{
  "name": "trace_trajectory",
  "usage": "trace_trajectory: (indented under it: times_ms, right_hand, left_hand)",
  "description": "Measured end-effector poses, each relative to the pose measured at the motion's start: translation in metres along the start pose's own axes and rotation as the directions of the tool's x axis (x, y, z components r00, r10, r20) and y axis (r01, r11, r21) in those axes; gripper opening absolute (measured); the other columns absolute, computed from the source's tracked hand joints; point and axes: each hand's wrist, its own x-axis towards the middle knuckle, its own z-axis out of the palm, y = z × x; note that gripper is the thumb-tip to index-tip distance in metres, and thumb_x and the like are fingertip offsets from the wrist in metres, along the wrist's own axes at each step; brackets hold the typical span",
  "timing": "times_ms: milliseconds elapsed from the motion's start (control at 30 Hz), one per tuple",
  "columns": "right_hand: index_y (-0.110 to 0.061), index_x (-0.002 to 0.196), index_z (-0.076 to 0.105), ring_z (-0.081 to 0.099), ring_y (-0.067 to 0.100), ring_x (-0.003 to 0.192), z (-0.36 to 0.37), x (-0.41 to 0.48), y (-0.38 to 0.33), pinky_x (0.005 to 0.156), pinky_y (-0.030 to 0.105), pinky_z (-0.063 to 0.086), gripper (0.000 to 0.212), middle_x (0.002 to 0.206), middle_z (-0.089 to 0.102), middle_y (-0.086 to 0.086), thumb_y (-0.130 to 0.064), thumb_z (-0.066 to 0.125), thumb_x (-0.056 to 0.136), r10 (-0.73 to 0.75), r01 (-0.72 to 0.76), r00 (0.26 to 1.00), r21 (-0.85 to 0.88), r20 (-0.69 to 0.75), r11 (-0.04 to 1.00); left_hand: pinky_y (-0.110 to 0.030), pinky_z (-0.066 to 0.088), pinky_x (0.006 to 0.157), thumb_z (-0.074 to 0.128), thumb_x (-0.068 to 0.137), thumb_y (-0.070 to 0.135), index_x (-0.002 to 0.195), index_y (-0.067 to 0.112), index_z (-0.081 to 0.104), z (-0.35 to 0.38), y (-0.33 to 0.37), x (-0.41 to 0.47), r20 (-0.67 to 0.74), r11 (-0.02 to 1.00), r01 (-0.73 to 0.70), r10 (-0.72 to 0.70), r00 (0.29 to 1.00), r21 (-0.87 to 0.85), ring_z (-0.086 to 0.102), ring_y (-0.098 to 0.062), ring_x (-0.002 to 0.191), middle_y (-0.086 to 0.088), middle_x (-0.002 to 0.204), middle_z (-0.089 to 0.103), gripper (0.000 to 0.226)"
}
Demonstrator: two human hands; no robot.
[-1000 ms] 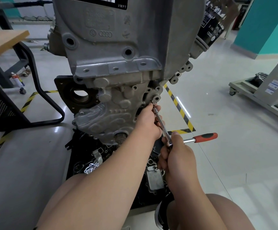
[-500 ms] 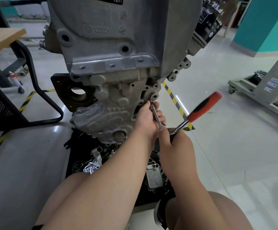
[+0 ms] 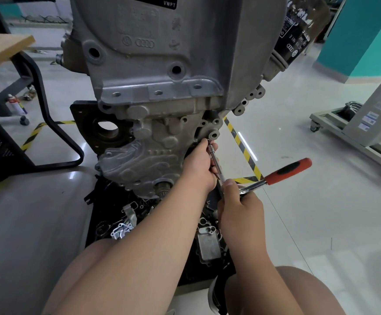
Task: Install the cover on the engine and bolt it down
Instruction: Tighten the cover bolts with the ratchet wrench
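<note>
engine (image 3: 162,53) centre, cover (image 3: 139,164) on its lower front. left hand (image 3: 198,169) at the cover's right edge, gripping extension bar (image 3: 215,160). right hand (image 3: 239,208) just below-right, holding ratchet (image 3: 285,170), handle pointing right. loose parts (image 3: 121,230), maybe gaskets, on mat (image 3: 101,210) under engine. oil filter (image 3: 296,35) upper right. chair (image 3: 48,110) and desk (image 3: 1,48) left, cart (image 3: 355,133) far right.

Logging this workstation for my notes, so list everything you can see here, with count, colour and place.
engine: one, grey, centre
cover: one, grey, low on engine front
ratchet: one, chrome with red-black handle, right of centre
extension bar: one, steel, from ratchet up to engine
oil filter: one, black, upper right
hazard tape: strips, yellow-black, floor
table: one, wooden top, far left
left hand: one, grips extension bar
right hand: one, holds ratchet head
</note>
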Motion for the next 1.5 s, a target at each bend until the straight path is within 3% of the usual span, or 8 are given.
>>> trace_trajectory:
  times_ms: [167, 267, 400, 667, 767, 900, 1200, 1500]
  right_hand:
    - [-0.011, 0.057, 0.042, 0.030, 0.017, 0.044, -0.001, 0.000, -0.007, 0.042, 0.028, 0.027, 0.046, 0.046, 0.035, 0.001, -0.039, 0.045, 0.093, -0.013, 0.013, 1.000, 0.087, 0.001, 0.996]
    - [-0.012, 0.068, 0.054, 0.032, 0.016, 0.042, 0.002, -0.004, -0.007, 0.039, 0.024, 0.029, 0.038, 0.048, 0.039, 0.000, -0.039, 0.046, 0.095, 0.108, -0.116, 0.993, 0.232, 0.049, 0.966]
    - [-0.009, 0.077, 0.054, 0.028, 0.015, 0.037, 0.005, -0.005, -0.007, 0.038, 0.023, 0.028, 0.033, 0.047, 0.037, 0.000, -0.033, 0.045, 0.096, 0.252, -0.276, 0.961, 0.418, 0.112, 0.865]
    - [-0.013, 0.067, 0.051, 0.028, 0.016, 0.037, 0.007, -0.006, -0.004, 0.036, 0.022, 0.028, 0.035, 0.047, 0.036, 0.001, -0.035, 0.046, 0.094, 0.246, -0.254, 0.967, 0.401, 0.071, 0.880]
    - [-0.010, 0.076, 0.052, 0.027, 0.018, 0.038, 0.003, -0.003, -0.004, 0.040, 0.025, 0.027, 0.029, 0.045, 0.034, 0.000, -0.033, 0.045, 0.091, 0.286, -0.291, 0.955, 0.409, 0.075, 0.865]
    - [-0.010, 0.070, 0.057, 0.029, 0.017, 0.034, -0.012, -0.004, -0.001, 0.047, 0.030, 0.030, 0.030, 0.044, 0.038, 0.001, -0.030, 0.045, 0.089, 0.316, -0.316, 0.945, 0.458, 0.078, 0.831]
    - [-0.014, 0.073, 0.057, 0.030, 0.014, 0.034, -0.029, -0.016, 0.012, 0.045, 0.025, 0.032, 0.026, 0.044, 0.041, -0.003, -0.028, 0.043, 0.090, 0.312, -0.442, 0.890, 0.465, 0.332, 0.767]
    - [-0.014, 0.072, 0.051, 0.034, 0.014, 0.033, -0.026, -0.018, 0.017, 0.041, 0.020, 0.035, 0.026, 0.048, 0.049, 0.000, -0.028, 0.045, 0.093, 0.289, -0.490, 0.846, 0.442, 0.448, 0.751]
  left_hand:
    - [-0.015, 0.018, 0.030, 0.047, 0.099, 0.033, 0.071, 0.017, 0.056, 0.001, 0.002, -0.003, -0.014, 1.000, 0.005, -0.005, 1.000, 0.008, 0.025, -0.004, 0.032, 0.008, 0.063, 0.048, 0.033]
    - [-0.017, 0.019, 0.032, 0.047, 0.099, 0.032, 0.076, 0.017, 0.056, -0.002, 0.001, -0.001, 0.004, 1.000, -0.014, 0.014, 1.000, 0.001, 0.025, -0.005, 0.037, 0.010, 0.069, 0.058, 0.028]
    - [-0.016, 0.019, 0.033, 0.048, 0.099, 0.031, 0.081, 0.017, 0.056, -0.001, 0.001, -0.001, -0.014, 0.998, -0.036, 0.037, 0.999, 0.048, 0.025, -0.006, 0.039, 0.009, 0.071, 0.059, 0.024]
    - [-0.016, 0.019, 0.035, 0.047, 0.098, 0.029, 0.076, 0.019, 0.056, -0.004, 0.000, 0.003, -0.026, 0.994, -0.031, 0.034, 0.999, 0.102, 0.027, -0.006, 0.036, 0.008, 0.069, 0.057, 0.026]
    - [-0.014, 0.017, 0.035, 0.041, 0.099, 0.026, 0.073, 0.019, 0.049, -0.011, 0.002, -0.002, -0.023, 0.986, -0.010, 0.014, 1.000, 0.166, 0.026, -0.006, 0.035, 0.006, 0.065, 0.048, 0.029]
    - [-0.013, 0.018, 0.034, 0.039, 0.096, 0.021, 0.073, 0.019, 0.048, -0.013, 0.003, -0.011, -0.045, 0.955, -0.032, 0.048, 0.998, 0.295, 0.029, -0.007, 0.032, 0.004, 0.060, 0.037, 0.024]
    - [-0.011, 0.018, 0.033, 0.040, 0.100, 0.029, 0.074, 0.023, 0.050, -0.006, -0.004, -0.033, -0.113, 0.862, -0.068, 0.143, 0.983, 0.503, 0.026, -0.007, 0.045, 0.005, 0.066, 0.040, 0.028]
    - [-0.013, 0.016, 0.035, 0.046, 0.097, 0.029, 0.068, 0.021, 0.048, -0.007, -0.005, -0.033, -0.220, 0.739, -0.069, 0.287, 0.932, 0.670, 0.022, -0.007, 0.045, 0.006, 0.060, 0.037, 0.031]
